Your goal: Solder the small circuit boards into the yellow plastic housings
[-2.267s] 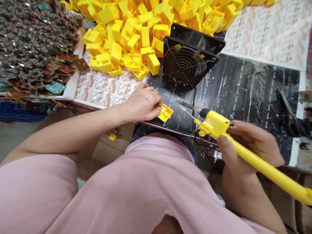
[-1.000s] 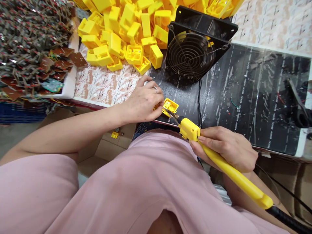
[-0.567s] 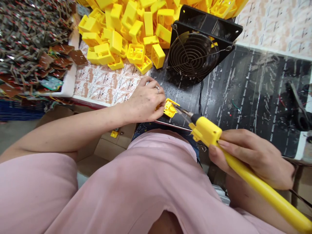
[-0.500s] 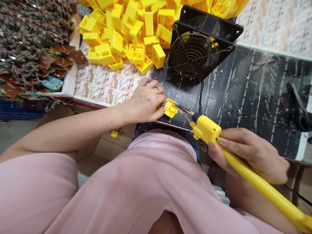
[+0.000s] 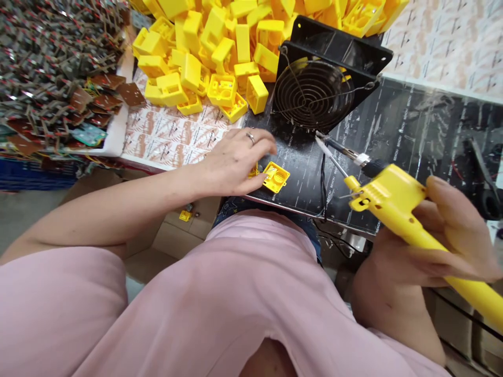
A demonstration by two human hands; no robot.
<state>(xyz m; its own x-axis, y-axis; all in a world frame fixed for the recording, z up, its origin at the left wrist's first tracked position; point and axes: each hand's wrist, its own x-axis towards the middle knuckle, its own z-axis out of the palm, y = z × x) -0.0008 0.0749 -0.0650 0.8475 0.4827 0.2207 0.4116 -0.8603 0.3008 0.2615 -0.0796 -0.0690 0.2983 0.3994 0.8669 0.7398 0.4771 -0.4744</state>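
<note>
Yellow casing [image 5: 280, 178] is located on the desk [image 5: 428, 131], near the front edge of its black-covered section, with its open side facing up. The left hand [image 5: 238, 159] is positioned just beside it, thumb and forefinger parted, the thumb at the casing's left edge; whether contact is made cannot be told. A second yellow part [image 5: 253, 170] is mostly hidden beneath that hand. The soldering iron [image 5: 393, 196] is gripped by the right hand [image 5: 466, 233], its tip held clear of the casing, near the black fan [image 5: 314, 94]. Yellow boxes [image 5: 212, 52] are heaped behind; circuit boards [image 5: 58, 68] are piled at left.
</note>
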